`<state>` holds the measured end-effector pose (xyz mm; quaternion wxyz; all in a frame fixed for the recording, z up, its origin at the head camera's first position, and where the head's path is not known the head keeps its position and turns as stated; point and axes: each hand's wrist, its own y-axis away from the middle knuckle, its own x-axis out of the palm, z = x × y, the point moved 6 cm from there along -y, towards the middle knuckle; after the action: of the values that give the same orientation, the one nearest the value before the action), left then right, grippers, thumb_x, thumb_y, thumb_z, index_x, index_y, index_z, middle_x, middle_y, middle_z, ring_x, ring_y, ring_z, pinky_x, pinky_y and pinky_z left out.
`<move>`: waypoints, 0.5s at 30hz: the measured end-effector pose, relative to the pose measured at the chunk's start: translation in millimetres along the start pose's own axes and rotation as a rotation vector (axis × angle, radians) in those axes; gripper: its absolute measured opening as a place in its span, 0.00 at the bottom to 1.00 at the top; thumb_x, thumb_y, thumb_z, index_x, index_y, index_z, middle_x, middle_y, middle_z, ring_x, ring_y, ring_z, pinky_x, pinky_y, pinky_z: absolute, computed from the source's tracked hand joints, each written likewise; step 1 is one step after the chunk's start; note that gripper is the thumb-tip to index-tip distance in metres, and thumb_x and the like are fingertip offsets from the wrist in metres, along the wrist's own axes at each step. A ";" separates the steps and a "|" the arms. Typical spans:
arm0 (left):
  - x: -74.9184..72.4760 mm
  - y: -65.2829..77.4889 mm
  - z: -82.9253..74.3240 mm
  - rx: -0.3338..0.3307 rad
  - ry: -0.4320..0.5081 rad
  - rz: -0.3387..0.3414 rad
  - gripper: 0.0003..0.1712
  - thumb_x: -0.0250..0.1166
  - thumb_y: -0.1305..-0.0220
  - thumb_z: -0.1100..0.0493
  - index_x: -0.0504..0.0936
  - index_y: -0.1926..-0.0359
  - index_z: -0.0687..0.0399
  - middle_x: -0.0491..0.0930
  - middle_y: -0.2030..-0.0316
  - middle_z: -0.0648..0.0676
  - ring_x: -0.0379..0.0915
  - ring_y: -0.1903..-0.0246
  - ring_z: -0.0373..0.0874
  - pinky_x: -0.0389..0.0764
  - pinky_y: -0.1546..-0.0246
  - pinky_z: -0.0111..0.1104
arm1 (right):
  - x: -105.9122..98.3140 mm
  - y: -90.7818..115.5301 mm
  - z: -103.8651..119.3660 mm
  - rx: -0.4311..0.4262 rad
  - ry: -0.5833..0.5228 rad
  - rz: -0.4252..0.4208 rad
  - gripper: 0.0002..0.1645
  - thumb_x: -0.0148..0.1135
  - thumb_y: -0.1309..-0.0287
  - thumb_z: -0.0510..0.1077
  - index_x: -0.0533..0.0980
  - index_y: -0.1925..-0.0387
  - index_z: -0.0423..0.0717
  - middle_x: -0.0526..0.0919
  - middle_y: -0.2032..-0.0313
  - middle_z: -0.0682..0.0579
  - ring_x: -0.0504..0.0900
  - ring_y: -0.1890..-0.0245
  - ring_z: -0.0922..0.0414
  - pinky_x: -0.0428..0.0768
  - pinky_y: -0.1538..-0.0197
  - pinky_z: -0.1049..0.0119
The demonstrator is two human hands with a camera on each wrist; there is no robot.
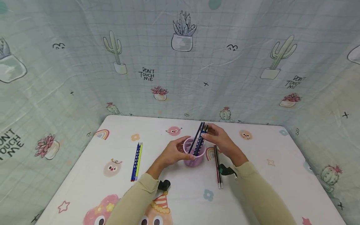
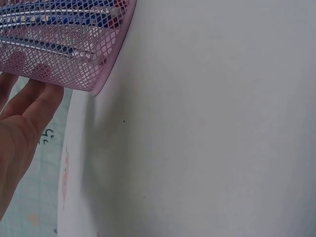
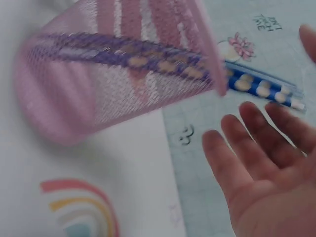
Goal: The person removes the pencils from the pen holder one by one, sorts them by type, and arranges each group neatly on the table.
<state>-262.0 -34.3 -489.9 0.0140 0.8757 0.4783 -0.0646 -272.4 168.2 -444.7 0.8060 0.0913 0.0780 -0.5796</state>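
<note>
My left hand (image 1: pixel 172 153) holds a pink mesh pencil cup (image 1: pixel 194 162), thumb along its near rim and fingers round the far side. In the left wrist view those fingers (image 2: pixel 43 104) lie against the mesh. Several pencils (image 1: pixel 200 140), dark blue with pale dots among them, lean inside the cup with their upper ends above the rim. At these upper ends is my right hand (image 1: pixel 221 141). In the right wrist view its fingers (image 3: pixel 238 148) are spread and relaxed just beside the dotted pencils (image 3: pixel 256 87).
Left of the cup, blue dotted pencils (image 1: pixel 135 162) and a yellow-green pencil (image 1: pixel 139 161) lie together on the white patterned table (image 1: pixel 180 200). Dark red and black pencils (image 1: pixel 217 168) lie to the right, below my right wrist. A cactus-print cloth (image 1: pixel 180 68) stands behind the table.
</note>
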 end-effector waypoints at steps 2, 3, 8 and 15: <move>-0.2 -0.3 0.5 -0.002 0.004 0.001 0.49 0.80 0.47 0.67 0.69 0.25 0.58 0.79 0.34 0.61 0.80 0.37 0.55 0.82 0.34 0.42 | -2.4 -4.1 6.2 -0.003 -0.011 -0.055 0.37 0.63 0.28 0.49 0.64 0.25 0.40 0.77 0.33 0.39 0.77 0.32 0.49 0.76 0.27 0.49; -0.5 -0.4 0.9 -0.002 0.005 0.000 0.49 0.80 0.47 0.67 0.69 0.25 0.57 0.79 0.35 0.61 0.80 0.38 0.54 0.82 0.35 0.43 | -3.1 -6.2 8.6 -0.001 -0.024 -0.079 0.36 0.63 0.28 0.48 0.66 0.26 0.40 0.78 0.35 0.39 0.79 0.35 0.52 0.77 0.29 0.52; -1.4 -0.7 2.1 -0.006 0.012 -0.002 0.48 0.81 0.47 0.66 0.70 0.26 0.55 0.80 0.35 0.59 0.81 0.38 0.51 0.82 0.34 0.42 | -5.0 -17.2 13.4 0.035 -0.068 -0.203 0.29 0.64 0.28 0.48 0.74 0.33 0.37 0.83 0.45 0.47 0.83 0.51 0.64 0.83 0.37 0.65; -1.8 -1.7 4.3 0.003 0.012 0.003 0.49 0.81 0.47 0.65 0.69 0.25 0.57 0.81 0.36 0.60 0.81 0.38 0.52 0.82 0.35 0.40 | -8.6 -22.9 20.6 0.069 0.007 -0.327 0.20 0.65 0.29 0.47 0.82 0.45 0.36 0.86 0.54 0.51 0.83 0.58 0.63 0.86 0.48 0.68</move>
<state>-264.8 -35.3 -493.9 0.0097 0.8768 0.4769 -0.0601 -296.5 164.1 -424.0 0.6972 0.1069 0.0747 -0.7049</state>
